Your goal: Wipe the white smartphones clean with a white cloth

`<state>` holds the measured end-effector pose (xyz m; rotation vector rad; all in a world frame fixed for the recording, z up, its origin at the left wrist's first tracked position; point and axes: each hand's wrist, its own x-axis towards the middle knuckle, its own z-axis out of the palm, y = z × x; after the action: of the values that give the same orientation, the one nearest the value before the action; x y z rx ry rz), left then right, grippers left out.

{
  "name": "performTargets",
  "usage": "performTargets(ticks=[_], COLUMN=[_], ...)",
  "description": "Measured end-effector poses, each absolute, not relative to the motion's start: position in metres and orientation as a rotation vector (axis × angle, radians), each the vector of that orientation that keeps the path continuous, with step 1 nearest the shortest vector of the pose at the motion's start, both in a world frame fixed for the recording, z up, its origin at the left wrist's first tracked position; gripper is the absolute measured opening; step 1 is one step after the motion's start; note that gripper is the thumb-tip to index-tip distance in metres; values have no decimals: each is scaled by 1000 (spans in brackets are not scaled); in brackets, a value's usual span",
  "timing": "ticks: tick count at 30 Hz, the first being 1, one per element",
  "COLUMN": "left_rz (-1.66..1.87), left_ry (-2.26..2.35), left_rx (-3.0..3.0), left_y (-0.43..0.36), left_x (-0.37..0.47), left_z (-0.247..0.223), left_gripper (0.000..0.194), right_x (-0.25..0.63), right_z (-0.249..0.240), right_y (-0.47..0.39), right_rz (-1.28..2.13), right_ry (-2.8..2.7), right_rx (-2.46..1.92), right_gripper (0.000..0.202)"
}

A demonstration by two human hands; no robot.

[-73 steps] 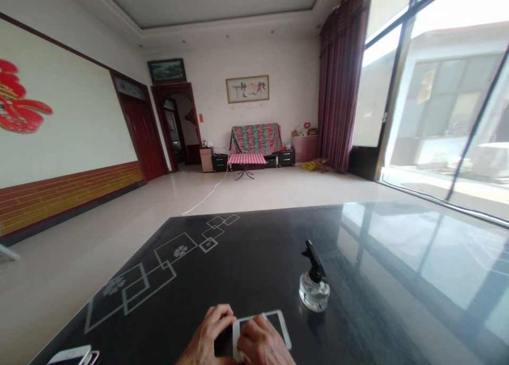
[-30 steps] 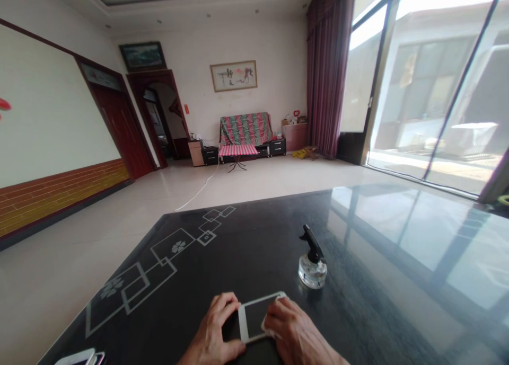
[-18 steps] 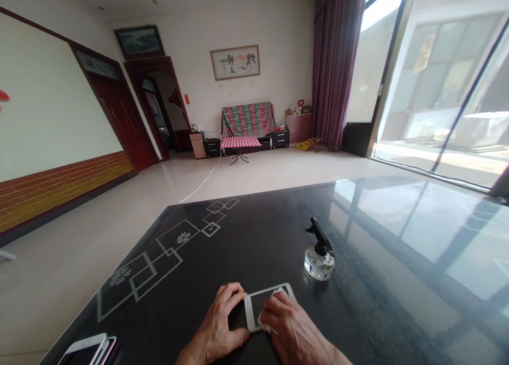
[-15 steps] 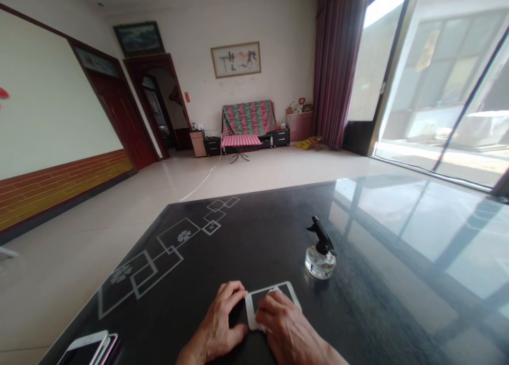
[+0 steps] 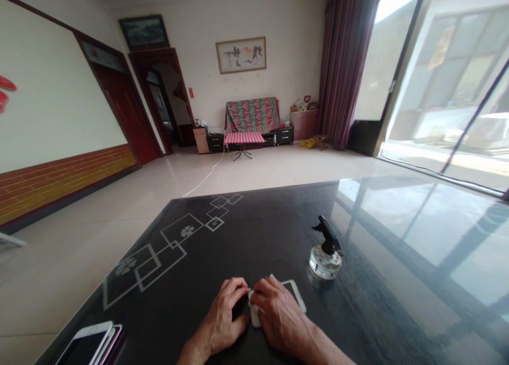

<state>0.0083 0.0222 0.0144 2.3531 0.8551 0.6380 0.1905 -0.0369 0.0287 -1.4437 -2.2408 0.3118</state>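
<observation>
A white smartphone (image 5: pixel 296 292) lies flat on the dark glossy table, its screen up and partly covered by my right hand. My left hand (image 5: pixel 222 317) is curled at the phone's left end, fingertips by the far corner and thumb by the near one, holding it in place. With bent fingers, my right hand (image 5: pixel 278 312) presses a bunched white cloth or tissue (image 5: pixel 272 276) onto the screen's left part. Most of that cloth is hidden under the fingers. To the right stands a clear spray bottle (image 5: pixel 325 261) with a black trigger head, touched by neither hand.
Several stacked phones (image 5: pixel 89 344) lie at the table's near left corner. White squares and flowers (image 5: pixel 175 243) decorate the table's (image 5: pixel 262 238) left side. Beyond, across the tiled floor, stand a small checked table (image 5: pixel 244 138) and a cloth-covered object (image 5: pixel 252 114). Glass doors are at right.
My right hand has slid left across the phone's screen with the cloth, baring more of its right end. My left hand stays by the phone's left end. The view has shifted slightly.
</observation>
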Motion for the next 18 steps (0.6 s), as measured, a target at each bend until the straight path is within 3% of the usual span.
performTargets(ticks=[18], left_rz=[644], left_ry=[862], left_rx=[2381], left_y=[21], left_x=[7], left_z=[15], left_gripper=[52], right_x=[193], right_z=[34], right_y=[-54], right_rz=[336], right_ry=[-2223], right_rx=[-1470], right_gripper=[20])
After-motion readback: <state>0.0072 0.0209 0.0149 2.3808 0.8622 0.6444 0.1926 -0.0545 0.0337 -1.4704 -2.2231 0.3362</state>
